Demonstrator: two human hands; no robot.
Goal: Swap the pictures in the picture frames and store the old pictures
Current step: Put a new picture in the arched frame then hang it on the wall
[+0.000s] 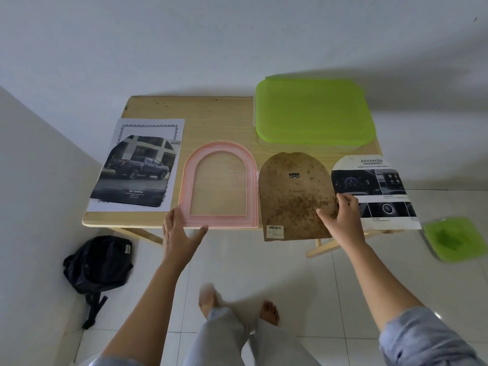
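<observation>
Black fabric nearest me: a backpack [100,262] slumps on the floor tiles off the desk's near left corner, and a spare green lid [454,239] lies on the floor off the near right corner. Above those I see both hands at the near edge of the desk [211,114]. The left hand [179,233] is spread wide, fingers straight and thumb splayed, its fingertips at the near left corner of the pink arched frame [186,186]; I cannot tell whether they press on it. That frame lies flat along the near edge, and bare wood shows through its opening. Just beside it on the right, the brown backing board [293,196] lies flat and overhangs the near edge, with a barcode sticker at its near left corner. The right hand [340,217] pinches the board's right edge, thumb on top, fingers curled round the side. Beneath those fingers, by the right edge, lies a dashboard picture [369,191] headed ADVANCED. Along the left edge a truck picture [134,173] rests on a white sheet [150,128] with an ornate border. At the far right corner stands a clear box [303,147] closed with a green cover [314,112]; I cannot make out what it holds.
</observation>
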